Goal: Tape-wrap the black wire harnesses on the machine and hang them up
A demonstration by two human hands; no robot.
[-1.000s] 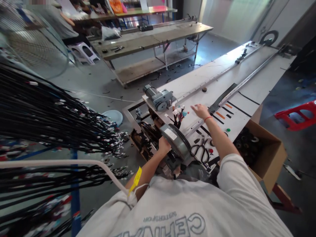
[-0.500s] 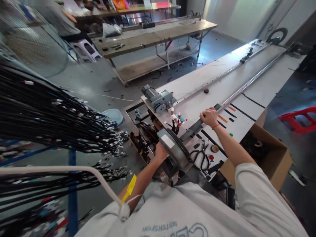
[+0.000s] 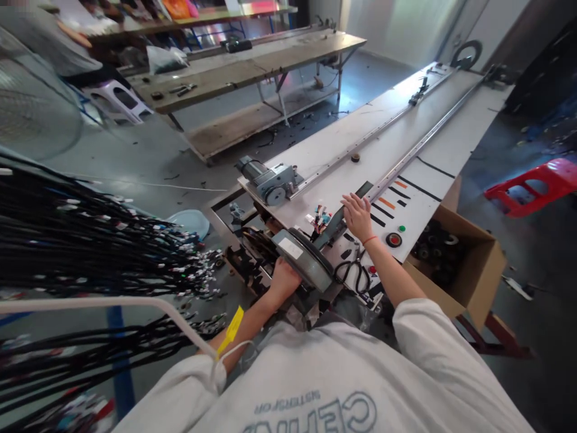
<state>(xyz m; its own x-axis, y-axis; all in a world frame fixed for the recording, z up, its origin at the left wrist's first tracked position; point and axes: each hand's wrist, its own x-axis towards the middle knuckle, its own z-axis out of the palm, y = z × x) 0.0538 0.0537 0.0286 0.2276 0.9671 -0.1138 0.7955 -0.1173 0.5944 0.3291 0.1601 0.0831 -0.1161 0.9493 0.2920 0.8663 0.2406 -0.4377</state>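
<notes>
one long grey strip [image 3: 334, 227] lies under my right grip [image 3: 357, 216], its long axis slanting from just beside the rounded grey housing [image 3: 311, 264] up and away to the right, roughly in line with the silver rail [image 3: 425, 138]. my right grip is the nearer one to the strip: its fingers are loosely spread and fairly straight, not clenched; whether they press down, i cannot tell. my left grip [image 3: 285, 276] is against the near left side of the housing, its fingertips hidden, so i cannot tell whether it grasps. the housing sits at the near left end of the white surface [image 3: 383, 150]. the strip looks flat, narrow and dull, with straight edges; the housing has a curved edge, a white label and a black rim. coloured connectors [image 3: 319, 219] bunch just left of the strip, and black-handled scissors [image 3: 356, 273] lie right of the housing.
</notes>
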